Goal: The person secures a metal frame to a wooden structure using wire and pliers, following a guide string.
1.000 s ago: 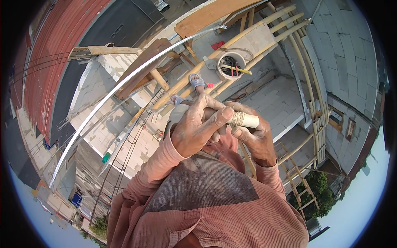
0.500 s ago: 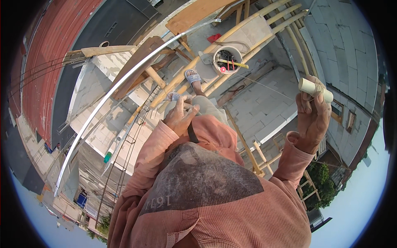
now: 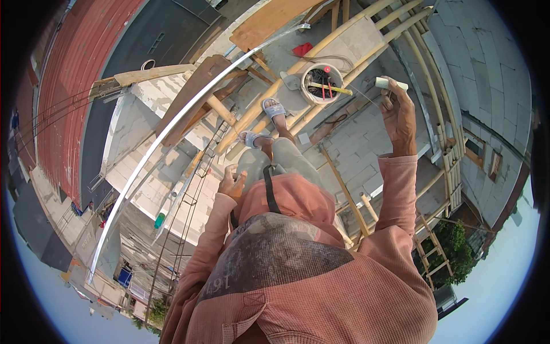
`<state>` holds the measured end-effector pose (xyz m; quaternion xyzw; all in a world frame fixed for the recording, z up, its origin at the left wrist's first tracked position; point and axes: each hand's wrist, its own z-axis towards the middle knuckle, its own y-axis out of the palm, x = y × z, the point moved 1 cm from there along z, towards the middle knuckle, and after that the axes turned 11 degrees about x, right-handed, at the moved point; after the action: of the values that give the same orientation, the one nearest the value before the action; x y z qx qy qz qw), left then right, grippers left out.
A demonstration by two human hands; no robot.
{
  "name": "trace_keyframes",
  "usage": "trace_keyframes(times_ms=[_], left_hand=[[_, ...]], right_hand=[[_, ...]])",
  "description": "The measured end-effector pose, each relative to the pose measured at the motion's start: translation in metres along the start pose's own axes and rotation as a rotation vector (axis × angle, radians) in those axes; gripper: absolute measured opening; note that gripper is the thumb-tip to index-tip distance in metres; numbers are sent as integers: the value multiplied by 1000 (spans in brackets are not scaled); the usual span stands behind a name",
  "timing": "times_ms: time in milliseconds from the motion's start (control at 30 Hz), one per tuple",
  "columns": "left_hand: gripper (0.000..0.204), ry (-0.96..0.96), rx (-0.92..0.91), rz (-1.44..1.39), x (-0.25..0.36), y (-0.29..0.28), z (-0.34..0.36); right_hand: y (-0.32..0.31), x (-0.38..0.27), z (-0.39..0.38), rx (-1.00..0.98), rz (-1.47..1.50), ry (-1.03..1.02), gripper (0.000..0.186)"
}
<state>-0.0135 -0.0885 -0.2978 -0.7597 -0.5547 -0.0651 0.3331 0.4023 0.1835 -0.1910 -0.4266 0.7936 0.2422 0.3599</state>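
Note:
Up on the right, my right hand (image 3: 399,112) is closed around a short pale tube (image 3: 391,84) with thin string wound on it. A thin line (image 3: 366,97) runs from near this hand toward a whitish bucket (image 3: 318,102). Inside the bucket are dark items, red-handled tools and a yellow bar (image 3: 338,89) lying across. A small pink disc (image 3: 327,69) shows over the bucket; whether it rests there or hangs, I cannot tell. Beside my thigh, my left hand (image 3: 231,183) has its fingers bent but apart, with nothing visible in them.
My sandalled feet (image 3: 274,108) stand on bamboo poles (image 3: 252,117) high above a block wall and lower ground. A trowel (image 3: 290,81) lies left of the bucket, a red cloth (image 3: 302,50) beyond it. A long curved-looking metal strip (image 3: 172,123) crosses the left side.
My right hand has moved farther forward and inward with the tube. My left hand has lowered toward my thigh and its fingers have parted. The pink disc has shifted across the bucket.

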Motion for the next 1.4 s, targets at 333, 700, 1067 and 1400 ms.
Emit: trace_keyframes(times_ms=[333, 700, 1067, 1400], left_hand=[[54, -104, 113, 126, -82, 9, -20], [48, -82, 210, 386, -119, 19, -19], [48, -127, 273, 367, -137, 17, -5], [47, -144, 325, 362, -136, 24, -8]], right_hand=[[-2, 162, 160, 90, -79, 159, 17], [-46, 340, 285, 236, -240, 94, 26], [-73, 432, 301, 357, -1751, -205, 64], [-80, 459, 331, 327, -1708, 8, 42]])
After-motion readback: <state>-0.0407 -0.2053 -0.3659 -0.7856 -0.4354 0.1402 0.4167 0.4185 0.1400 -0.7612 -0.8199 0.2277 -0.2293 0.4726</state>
